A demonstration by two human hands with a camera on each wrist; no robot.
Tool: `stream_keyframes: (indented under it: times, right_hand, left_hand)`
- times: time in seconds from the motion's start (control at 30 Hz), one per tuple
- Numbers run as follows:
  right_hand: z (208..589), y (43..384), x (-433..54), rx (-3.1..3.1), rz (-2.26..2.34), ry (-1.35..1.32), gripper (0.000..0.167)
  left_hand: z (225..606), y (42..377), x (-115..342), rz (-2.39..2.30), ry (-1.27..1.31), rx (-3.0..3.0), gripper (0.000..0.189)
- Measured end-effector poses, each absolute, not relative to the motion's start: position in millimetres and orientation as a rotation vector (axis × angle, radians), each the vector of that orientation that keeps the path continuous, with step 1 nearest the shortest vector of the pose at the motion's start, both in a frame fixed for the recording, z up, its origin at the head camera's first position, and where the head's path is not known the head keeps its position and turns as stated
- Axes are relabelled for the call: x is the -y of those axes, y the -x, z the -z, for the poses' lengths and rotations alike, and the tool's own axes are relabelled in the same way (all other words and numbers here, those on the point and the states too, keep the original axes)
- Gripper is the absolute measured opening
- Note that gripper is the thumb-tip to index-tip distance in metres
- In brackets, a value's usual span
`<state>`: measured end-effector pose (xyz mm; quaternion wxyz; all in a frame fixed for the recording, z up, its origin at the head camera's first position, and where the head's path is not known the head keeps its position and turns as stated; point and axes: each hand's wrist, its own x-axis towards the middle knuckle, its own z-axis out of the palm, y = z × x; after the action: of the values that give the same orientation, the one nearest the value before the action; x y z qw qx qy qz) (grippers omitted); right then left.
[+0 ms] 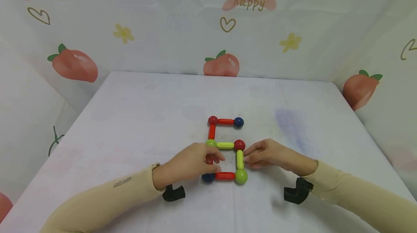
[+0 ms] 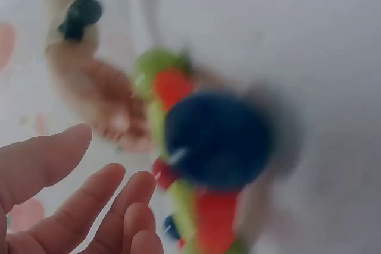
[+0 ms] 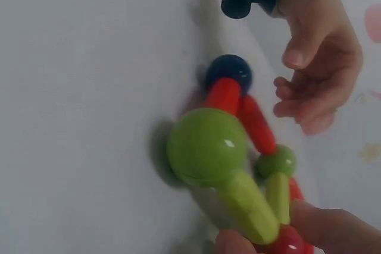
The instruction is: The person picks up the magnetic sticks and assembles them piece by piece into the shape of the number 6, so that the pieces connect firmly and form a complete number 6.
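Coloured sticks and balls are joined into a figure lying flat on the white table. A red ball (image 1: 213, 120) and a blue ball (image 1: 239, 122) end its top red stick (image 1: 226, 121). Below, sticks and balls form a square, with a green ball (image 3: 207, 148) at its near right corner. My left hand (image 1: 192, 160) is over the square's left side, hiding most of that stick; its fingers are loosely bent, holding nothing. Beside the right yellow-green stick (image 1: 240, 159) and red ball (image 1: 239, 145), my right hand (image 1: 270, 155) has its fingertips close against them; actual contact is unclear.
The white tabletop (image 1: 156, 110) meets a patterned cloth backdrop (image 1: 176, 26) along its back edge. Black curved mounts (image 1: 297, 191) sit on both wrists, just below the beige sleeves. A bluish stain (image 1: 291, 128) marks the tabletop at right.
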<state>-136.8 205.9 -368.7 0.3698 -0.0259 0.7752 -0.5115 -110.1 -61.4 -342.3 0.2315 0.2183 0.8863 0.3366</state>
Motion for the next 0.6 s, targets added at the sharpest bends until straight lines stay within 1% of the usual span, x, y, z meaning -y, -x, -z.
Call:
stream_keyframes:
  times: [0.17,0.27,0.37,0.5,0.6]
  right_hand:
    - [349.3,141.9,-217.1,-1.986,1.356,0.113,0.045]
    - [332.6,146.7,-222.4,-2.022,1.388,0.169,0.05]
    - [315.1,149.7,-225.8,-2.118,1.41,0.215,0.053]
    - [298.7,148.3,-226.8,-2.341,1.391,0.383,0.05]
    - [294.7,145.4,-224.7,-2.541,1.334,0.524,0.046]
  left_hand:
    - [313.2,118.8,76.6,-0.997,-0.531,-2.551,0.026]
    - [294.4,122.8,86.6,-1.049,-0.536,-2.648,0.027]
    - [279.0,125.2,94.7,-1.086,-0.557,-2.744,0.033]
    - [268.3,128.0,102.3,-1.101,-0.588,-2.842,0.04]
    - [267.3,130.1,104.5,-0.995,-0.604,-2.928,0.049]
